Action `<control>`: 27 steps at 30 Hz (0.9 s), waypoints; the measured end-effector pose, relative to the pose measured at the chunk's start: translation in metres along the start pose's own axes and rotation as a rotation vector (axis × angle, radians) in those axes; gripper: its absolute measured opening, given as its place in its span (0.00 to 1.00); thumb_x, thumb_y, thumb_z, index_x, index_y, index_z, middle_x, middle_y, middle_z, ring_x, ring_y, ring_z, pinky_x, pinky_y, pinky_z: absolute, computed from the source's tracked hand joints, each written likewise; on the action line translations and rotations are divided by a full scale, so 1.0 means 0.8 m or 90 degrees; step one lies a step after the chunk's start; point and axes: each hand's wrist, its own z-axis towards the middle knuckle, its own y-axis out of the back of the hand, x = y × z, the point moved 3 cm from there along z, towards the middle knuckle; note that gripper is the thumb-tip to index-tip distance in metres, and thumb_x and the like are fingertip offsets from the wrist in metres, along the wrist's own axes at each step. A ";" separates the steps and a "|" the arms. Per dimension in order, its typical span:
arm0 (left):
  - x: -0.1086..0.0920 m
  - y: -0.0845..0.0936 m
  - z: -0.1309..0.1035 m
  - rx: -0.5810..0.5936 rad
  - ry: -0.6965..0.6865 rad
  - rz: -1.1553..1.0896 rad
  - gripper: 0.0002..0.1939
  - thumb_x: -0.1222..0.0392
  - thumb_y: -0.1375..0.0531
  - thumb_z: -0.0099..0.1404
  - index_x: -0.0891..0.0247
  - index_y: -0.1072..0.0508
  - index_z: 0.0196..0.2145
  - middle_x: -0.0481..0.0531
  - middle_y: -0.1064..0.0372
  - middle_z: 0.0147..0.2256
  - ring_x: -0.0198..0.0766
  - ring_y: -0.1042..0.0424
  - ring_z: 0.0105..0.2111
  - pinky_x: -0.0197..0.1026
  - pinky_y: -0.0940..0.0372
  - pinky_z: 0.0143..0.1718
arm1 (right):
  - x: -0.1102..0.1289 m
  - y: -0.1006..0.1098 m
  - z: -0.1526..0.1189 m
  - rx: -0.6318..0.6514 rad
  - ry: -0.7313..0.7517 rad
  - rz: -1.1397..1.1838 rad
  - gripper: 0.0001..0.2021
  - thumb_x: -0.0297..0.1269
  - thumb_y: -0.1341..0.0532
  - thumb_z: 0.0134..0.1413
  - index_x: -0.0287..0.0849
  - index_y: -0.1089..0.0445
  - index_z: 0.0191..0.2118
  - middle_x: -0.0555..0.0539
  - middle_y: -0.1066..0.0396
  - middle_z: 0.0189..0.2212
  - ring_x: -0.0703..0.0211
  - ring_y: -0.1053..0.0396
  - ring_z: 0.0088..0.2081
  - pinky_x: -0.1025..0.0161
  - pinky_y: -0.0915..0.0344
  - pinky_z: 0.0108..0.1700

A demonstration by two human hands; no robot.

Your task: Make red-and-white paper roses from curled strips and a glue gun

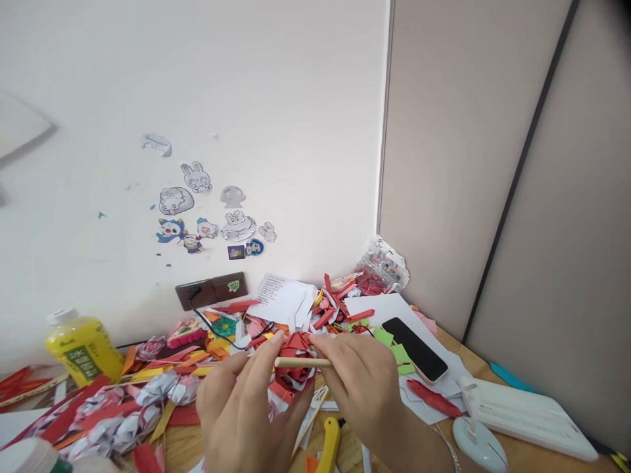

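A folded red and white paper flower (296,368) is held between both hands above the wooden desk. My left hand (251,401) wraps round its left side, fingers curled against the paper. From the right, my right hand (362,381) touches the flower's upper edge with its fingertips. The same hand holds a thin pale wooden stick (302,362), which lies level across the front of the flower, its blunt end pointing left. Part of the flower is hidden behind the fingers and the stick.
Paper strips and folded pieces (190,358) cover the desk. A yellow drink bottle (83,348) stands left. A yellow cutter (329,447) lies in front. A phone (415,349) rests on white paper at right, near a white device (532,417). Stickers dot the wall.
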 end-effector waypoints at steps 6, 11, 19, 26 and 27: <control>0.002 -0.003 -0.001 0.019 0.010 0.009 0.23 0.57 0.38 0.57 0.62 0.36 0.49 0.54 0.26 0.30 0.48 0.30 0.33 0.47 0.39 0.40 | -0.001 0.000 0.003 0.030 -0.004 0.014 0.11 0.26 0.50 0.64 0.35 0.31 0.41 0.46 0.25 0.24 0.60 0.29 0.25 0.65 0.36 0.25; 0.000 -0.001 -0.001 0.018 -0.004 0.020 0.21 0.57 0.40 0.59 0.64 0.37 0.49 0.55 0.27 0.30 0.48 0.31 0.33 0.47 0.39 0.40 | -0.006 -0.001 0.000 0.037 -0.080 0.052 0.12 0.33 0.50 0.66 0.40 0.30 0.37 0.50 0.28 0.21 0.63 0.32 0.22 0.66 0.41 0.23; -0.002 0.000 0.002 0.013 -0.034 -0.001 0.24 0.57 0.39 0.58 0.66 0.37 0.50 0.56 0.29 0.29 0.49 0.34 0.32 0.49 0.41 0.39 | -0.003 -0.002 0.000 0.022 -0.082 0.088 0.12 0.32 0.50 0.65 0.39 0.30 0.37 0.49 0.26 0.24 0.62 0.30 0.24 0.65 0.40 0.24; 0.002 -0.001 -0.003 0.022 0.044 -0.060 0.25 0.56 0.39 0.57 0.63 0.38 0.51 0.57 0.32 0.34 0.50 0.34 0.35 0.51 0.39 0.40 | -0.010 -0.001 -0.002 0.050 -0.144 0.210 0.10 0.30 0.47 0.61 0.40 0.28 0.40 0.48 0.25 0.27 0.61 0.30 0.26 0.66 0.38 0.27; 0.005 -0.002 -0.004 0.034 0.072 -0.076 0.25 0.55 0.39 0.57 0.62 0.37 0.51 0.58 0.32 0.35 0.51 0.33 0.36 0.52 0.38 0.39 | -0.012 -0.001 -0.001 0.065 -0.180 0.249 0.11 0.30 0.47 0.61 0.41 0.28 0.41 0.49 0.25 0.27 0.62 0.31 0.26 0.67 0.39 0.27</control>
